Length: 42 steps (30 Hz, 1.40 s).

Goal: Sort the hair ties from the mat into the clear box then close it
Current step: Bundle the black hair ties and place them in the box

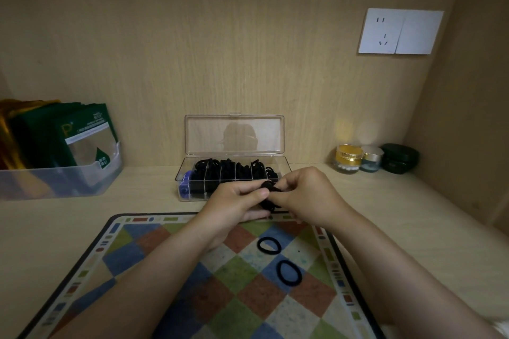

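At frame centre, the left hand (237, 201) and right hand (305, 195) pinch a bunch of black ties (269, 195) together, apparently gathering them for the open box (234, 173) just behind; two ties (288, 272) lie on the mat (170, 278) below.

I see a clear glossy plastic box (234, 170), matt black cloth ties (288, 272), a rough woven mat (165, 270) and pale wood-grain shelf (385, 209).
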### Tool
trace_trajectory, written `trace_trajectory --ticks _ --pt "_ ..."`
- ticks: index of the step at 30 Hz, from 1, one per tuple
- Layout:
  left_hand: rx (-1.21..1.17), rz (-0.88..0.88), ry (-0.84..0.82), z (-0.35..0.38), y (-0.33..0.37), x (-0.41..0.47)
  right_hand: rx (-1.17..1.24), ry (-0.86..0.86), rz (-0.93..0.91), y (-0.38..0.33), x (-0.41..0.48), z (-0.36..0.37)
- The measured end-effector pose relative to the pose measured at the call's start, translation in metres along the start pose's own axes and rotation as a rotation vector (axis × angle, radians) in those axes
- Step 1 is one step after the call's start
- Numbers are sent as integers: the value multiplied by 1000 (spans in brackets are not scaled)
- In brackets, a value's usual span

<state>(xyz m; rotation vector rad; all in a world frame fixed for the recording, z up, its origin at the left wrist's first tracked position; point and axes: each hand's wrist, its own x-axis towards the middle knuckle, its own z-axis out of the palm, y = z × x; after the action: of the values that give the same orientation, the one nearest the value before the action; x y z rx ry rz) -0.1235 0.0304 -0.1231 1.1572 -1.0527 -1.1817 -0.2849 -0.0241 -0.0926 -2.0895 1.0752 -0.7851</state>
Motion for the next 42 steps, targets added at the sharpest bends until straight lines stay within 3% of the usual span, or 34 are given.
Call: trace_trajectory --ticks 4,10,15,21,24,33,38,42 --pt "25 9 11 -2 1 0 93 -131 21 -3 -2 -8" --pt "93 -28 -91 -9 3 -2 122 -92 85 2 -1 -8" --pt "179 -26 -43 -14 4 0 179 -134 100 1 -3 -12" --pt "339 -32 69 -23 4 3 273 -24 93 -4 -6 -22" --pt "318 -42 48 -19 4 1 343 -47 59 -8 -6 -17" --pt "-9 -148 -100 -10 9 -4 92 56 58 6 1 -1" --pt "98 -87 -5 -7 8 -4 -16 97 -8 8 2 5" --pt "189 -89 63 -14 5 1 -12 -4 -42 7 2 2"
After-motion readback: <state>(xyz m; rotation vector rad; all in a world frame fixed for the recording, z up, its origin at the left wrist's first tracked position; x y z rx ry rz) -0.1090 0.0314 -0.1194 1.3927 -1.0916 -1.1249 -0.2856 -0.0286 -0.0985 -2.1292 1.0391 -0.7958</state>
